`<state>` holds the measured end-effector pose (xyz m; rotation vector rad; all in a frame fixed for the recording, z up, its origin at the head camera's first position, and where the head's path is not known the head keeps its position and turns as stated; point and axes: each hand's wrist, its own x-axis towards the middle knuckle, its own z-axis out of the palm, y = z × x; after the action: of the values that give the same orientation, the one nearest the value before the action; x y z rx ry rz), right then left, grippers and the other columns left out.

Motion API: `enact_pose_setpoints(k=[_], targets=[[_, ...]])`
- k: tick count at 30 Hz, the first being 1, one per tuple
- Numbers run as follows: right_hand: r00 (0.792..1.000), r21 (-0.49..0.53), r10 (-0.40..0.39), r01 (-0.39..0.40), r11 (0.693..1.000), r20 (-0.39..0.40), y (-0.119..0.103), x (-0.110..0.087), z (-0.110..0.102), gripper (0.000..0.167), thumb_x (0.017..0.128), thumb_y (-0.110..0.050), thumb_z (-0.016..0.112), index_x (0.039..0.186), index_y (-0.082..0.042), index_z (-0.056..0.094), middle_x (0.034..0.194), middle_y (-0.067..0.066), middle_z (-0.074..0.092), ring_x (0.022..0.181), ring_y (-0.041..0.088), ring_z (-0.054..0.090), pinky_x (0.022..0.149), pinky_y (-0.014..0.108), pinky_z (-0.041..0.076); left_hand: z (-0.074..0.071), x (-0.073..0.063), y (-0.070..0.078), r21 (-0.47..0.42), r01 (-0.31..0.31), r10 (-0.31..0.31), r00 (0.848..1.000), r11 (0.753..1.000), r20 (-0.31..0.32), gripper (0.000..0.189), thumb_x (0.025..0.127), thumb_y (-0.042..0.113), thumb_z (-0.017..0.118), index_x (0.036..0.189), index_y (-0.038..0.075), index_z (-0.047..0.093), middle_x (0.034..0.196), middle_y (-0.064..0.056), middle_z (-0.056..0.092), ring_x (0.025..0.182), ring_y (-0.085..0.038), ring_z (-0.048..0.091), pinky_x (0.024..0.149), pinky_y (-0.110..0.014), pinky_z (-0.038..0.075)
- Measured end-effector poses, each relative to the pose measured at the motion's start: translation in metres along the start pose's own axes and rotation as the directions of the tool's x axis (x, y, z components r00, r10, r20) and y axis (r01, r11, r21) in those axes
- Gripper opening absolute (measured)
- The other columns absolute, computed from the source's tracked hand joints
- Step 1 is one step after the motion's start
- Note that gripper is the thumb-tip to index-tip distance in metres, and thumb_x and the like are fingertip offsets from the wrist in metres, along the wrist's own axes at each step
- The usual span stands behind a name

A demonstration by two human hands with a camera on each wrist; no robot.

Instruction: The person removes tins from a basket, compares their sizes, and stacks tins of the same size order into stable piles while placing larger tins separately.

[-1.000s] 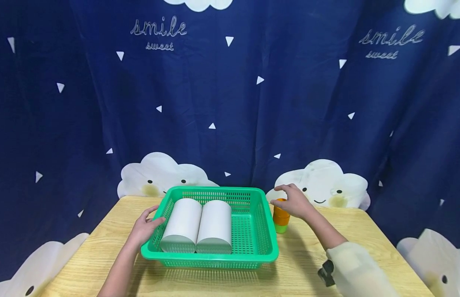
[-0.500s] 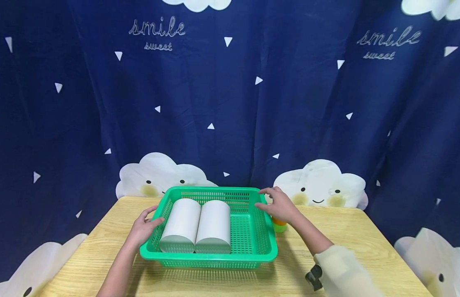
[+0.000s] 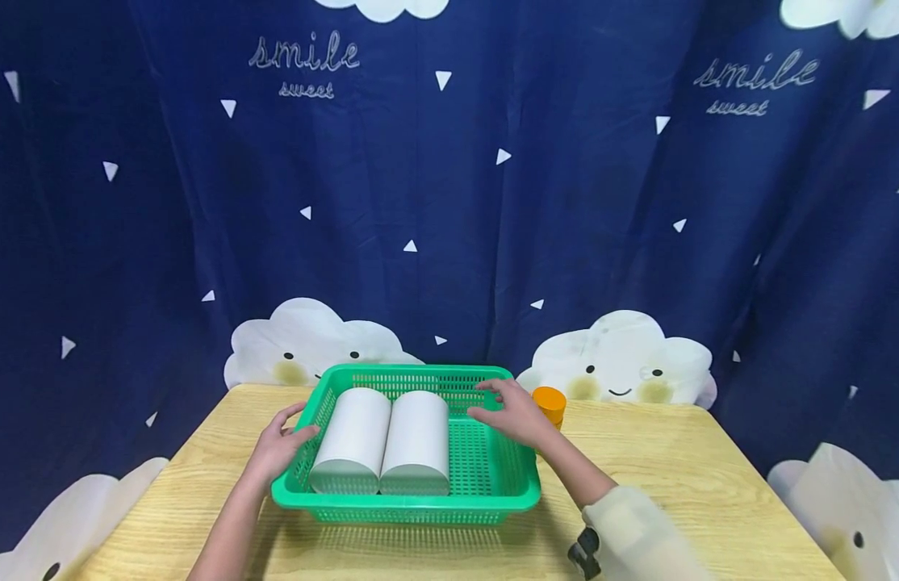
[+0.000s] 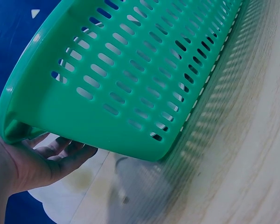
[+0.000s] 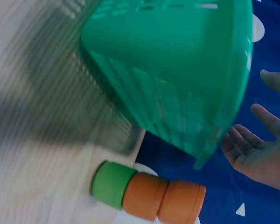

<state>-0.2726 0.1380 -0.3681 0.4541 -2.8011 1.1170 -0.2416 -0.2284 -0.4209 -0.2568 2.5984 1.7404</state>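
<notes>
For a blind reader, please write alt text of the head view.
The left hand holds a green basket at its left side, while the right hand is over its right side. Two white rounded blocks lie side by side inside. An orange cylinder stands right of the basket on a wooden table.

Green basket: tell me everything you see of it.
The green basket looks plastic: rectangular, rimmed, with slotted walls and floor. It sits open side up on the table, two white cylinders lying in its left part. The left hand grips its left rim; the right hand is over its right side, contact unclear.
</notes>
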Motion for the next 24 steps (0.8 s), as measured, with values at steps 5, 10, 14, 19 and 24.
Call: enact_pose_setpoints(k=[5,10,14,19,24], targets=[[0.999,0.063,0.021,-0.022,0.998,0.027,-0.005,0.002,0.012,0.042,0.083,-0.033,0.069,0.118,-0.011,0.061,0.124,0.015,0.055,0.109,0.034,0.056,0.088,0.044,0.049,-0.001,0.000,0.001,0.005,-0.002,0.002,1.000,1.000,0.001,0.063,0.094,0.027,0.053,0.146,0.007,0.024,0.134,-0.035,0.041,0.109,-0.041,0.056,0.074,-0.039,0.053],[0.999,0.094,0.025,-0.029,0.995,0.046,-0.009,0.005,0.024,0.042,0.084,-0.034,0.068,0.117,-0.008,0.061,0.122,0.020,0.056,0.110,0.037,0.055,0.087,0.046,0.048,-0.001,0.000,0.001,0.006,-0.001,0.001,1.000,1.000,0.006,0.063,0.095,0.028,0.053,0.146,0.006,0.023,0.134,-0.036,0.040,0.111,-0.044,0.054,0.075,-0.040,0.053],[0.998,0.088,0.046,-0.050,0.995,0.044,-0.012,0.007,0.033,0.044,0.084,-0.033,0.067,0.118,-0.005,0.060,0.120,0.020,0.058,0.110,0.035,0.055,0.085,0.046,0.049,-0.001,0.000,0.000,0.005,-0.001,0.001,1.000,1.000,0.009,0.063,0.094,0.027,0.052,0.146,0.007,0.023,0.135,-0.035,0.039,0.114,-0.045,0.052,0.076,-0.040,0.053],[0.991,0.094,0.114,-0.120,0.988,0.067,-0.016,0.008,0.042,0.048,0.084,-0.033,0.067,0.121,-0.003,0.058,0.120,0.022,0.057,0.108,0.034,0.055,0.084,0.045,0.049,-0.001,0.001,-0.001,0.002,0.000,0.000,1.000,1.000,0.009,0.063,0.094,0.028,0.052,0.146,0.007,0.024,0.135,-0.035,0.039,0.114,-0.044,0.052,0.076,-0.039,0.053],[0.974,0.123,0.211,-0.221,0.968,0.087,-0.020,0.009,0.050,0.053,0.084,-0.038,0.066,0.122,-0.002,0.056,0.118,0.021,0.057,0.099,0.029,0.055,0.078,0.042,0.049,-0.001,0.000,-0.002,-0.002,0.000,0.000,1.000,1.000,0.011,0.064,0.094,0.029,0.053,0.146,0.007,0.023,0.134,-0.035,0.040,0.111,-0.042,0.054,0.074,-0.038,0.053]])
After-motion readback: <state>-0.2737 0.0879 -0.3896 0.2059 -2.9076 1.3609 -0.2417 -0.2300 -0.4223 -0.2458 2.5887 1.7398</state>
